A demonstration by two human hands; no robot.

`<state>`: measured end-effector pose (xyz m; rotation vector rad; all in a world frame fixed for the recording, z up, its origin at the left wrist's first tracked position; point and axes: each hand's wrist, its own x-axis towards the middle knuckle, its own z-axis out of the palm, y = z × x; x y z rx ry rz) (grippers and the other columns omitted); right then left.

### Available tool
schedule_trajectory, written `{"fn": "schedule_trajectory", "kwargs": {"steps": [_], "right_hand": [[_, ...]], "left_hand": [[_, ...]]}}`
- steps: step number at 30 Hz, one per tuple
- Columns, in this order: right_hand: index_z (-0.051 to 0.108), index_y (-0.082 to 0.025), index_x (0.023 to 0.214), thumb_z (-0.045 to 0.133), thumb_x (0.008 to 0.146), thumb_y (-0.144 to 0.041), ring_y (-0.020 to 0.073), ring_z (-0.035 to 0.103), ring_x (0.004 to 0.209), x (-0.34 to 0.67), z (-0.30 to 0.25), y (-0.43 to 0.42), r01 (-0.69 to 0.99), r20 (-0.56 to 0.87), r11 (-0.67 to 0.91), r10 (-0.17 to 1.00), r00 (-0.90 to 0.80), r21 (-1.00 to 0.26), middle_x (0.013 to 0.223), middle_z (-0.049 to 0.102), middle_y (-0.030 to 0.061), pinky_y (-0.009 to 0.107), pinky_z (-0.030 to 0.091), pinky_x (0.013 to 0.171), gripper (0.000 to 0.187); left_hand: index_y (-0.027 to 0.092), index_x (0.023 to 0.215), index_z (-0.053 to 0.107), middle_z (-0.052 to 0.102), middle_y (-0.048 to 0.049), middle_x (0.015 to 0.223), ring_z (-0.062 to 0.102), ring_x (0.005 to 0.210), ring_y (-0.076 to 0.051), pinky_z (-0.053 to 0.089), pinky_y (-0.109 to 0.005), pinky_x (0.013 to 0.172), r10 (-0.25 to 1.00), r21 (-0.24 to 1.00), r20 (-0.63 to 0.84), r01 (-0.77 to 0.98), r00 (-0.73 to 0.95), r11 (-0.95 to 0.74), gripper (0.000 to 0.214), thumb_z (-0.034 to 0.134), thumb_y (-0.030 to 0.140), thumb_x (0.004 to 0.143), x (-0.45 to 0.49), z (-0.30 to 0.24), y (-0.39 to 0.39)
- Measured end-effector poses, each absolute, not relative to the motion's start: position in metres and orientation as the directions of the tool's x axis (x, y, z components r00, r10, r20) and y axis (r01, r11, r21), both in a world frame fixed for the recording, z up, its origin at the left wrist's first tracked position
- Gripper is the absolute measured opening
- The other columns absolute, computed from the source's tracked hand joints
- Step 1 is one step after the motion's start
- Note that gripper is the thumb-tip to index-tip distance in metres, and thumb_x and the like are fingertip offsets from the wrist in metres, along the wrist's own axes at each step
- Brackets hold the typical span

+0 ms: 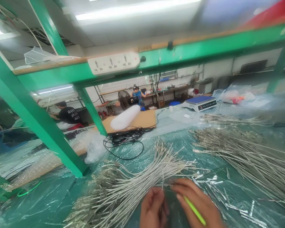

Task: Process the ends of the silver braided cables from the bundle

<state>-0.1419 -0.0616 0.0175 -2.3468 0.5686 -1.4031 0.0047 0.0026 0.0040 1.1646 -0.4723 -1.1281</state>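
Low in the view, my left hand [154, 205] is closed, thumb against fingers, on one thin silvery cable [162, 180] that points upward. Beside it, my right hand [199, 202] is curled around a slim yellow-green tool [194, 210]; its working end is hidden and its kind is unclear. The right fingertips are close to the cable, but blur hides whether they touch it. Behind and left of both hands lies a large bundle of silvery cables [133, 180] with connectors at the ends. Small shiny strips of scrap [218, 190] lie scattered to the right.
A second cable heap [242, 155] covers the right side. Further back are a digital scale [200, 103], a coiled black cable [125, 136], and a white roll [125, 117] on cardboard. A green frame [49, 133] with a power strip [114, 63] crosses above. Two people sit beyond.
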Motion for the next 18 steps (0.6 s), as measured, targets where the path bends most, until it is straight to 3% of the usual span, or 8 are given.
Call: {"fn": "schedule_trajectory", "kwargs": {"steps": [3,10,18], "right_hand": [[0.062,-0.023,0.112,0.054,0.091,-0.016,0.0204,0.067,0.101,-0.148,0.021,-0.066,-0.162,0.736,-0.830,-0.550,0.394,-0.533,0.109,0.067,0.0095,0.026,0.057,0.085,0.023],[0.062,-0.021,0.103,0.053,0.088,-0.009,0.0189,0.069,0.086,-0.145,0.022,-0.064,-0.008,0.698,-0.838,-0.460,0.548,-0.545,0.095,0.068,0.0082,0.026,0.057,0.073,0.022],[0.061,-0.020,0.091,0.051,0.087,-0.008,0.0178,0.066,0.076,-0.143,0.030,-0.060,0.080,0.670,-0.788,-0.459,0.583,-0.610,0.083,0.066,0.0065,0.027,0.055,0.068,0.016]], "left_hand": [[0.017,0.081,0.062,0.059,0.0029,0.048,0.022,0.027,-0.001,0.009,-0.017,0.033,-0.897,0.905,-0.213,0.425,0.388,-0.031,0.038,0.073,0.052,0.071,0.010,0.012,0.005],[0.017,0.079,0.061,0.059,0.0027,0.049,0.025,0.028,-0.001,0.010,-0.016,0.033,-0.909,0.893,-0.202,0.450,0.365,-0.018,0.038,0.075,0.052,0.069,0.011,0.017,0.006],[0.019,0.079,0.058,0.056,0.0045,0.045,0.024,0.029,-0.001,0.008,-0.016,0.034,-0.874,0.908,-0.206,0.419,0.440,-0.003,0.041,0.075,0.054,0.069,0.006,0.017,0.007]]}}
